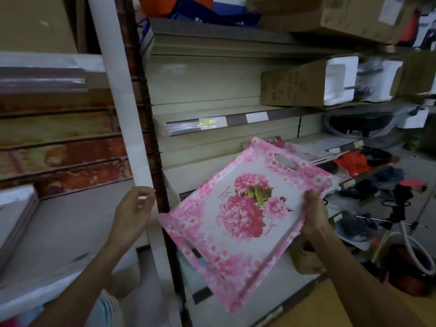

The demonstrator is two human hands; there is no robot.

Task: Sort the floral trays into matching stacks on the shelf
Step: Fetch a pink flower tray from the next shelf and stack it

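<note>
A pink floral tray [240,223] with large pink peonies and a cut-out handle is tilted in mid-air in front of the shelf unit. My right hand [315,213] grips its right edge, thumb on top. My left hand [133,213] hovers just off the tray's left corner, fingers apart and loosely curled, holding nothing. Behind the held tray, the edge of another floral tray [304,151] lies flat on a shelf [325,140].
A dark shelf upright [151,128] and a white post [122,95] rise between my hands. Cardboard boxes [295,86] sit on the upper shelf [236,116]. Clothing [354,161] fills the right shelves. A hose [415,253] and a tripod [396,213] stand at lower right.
</note>
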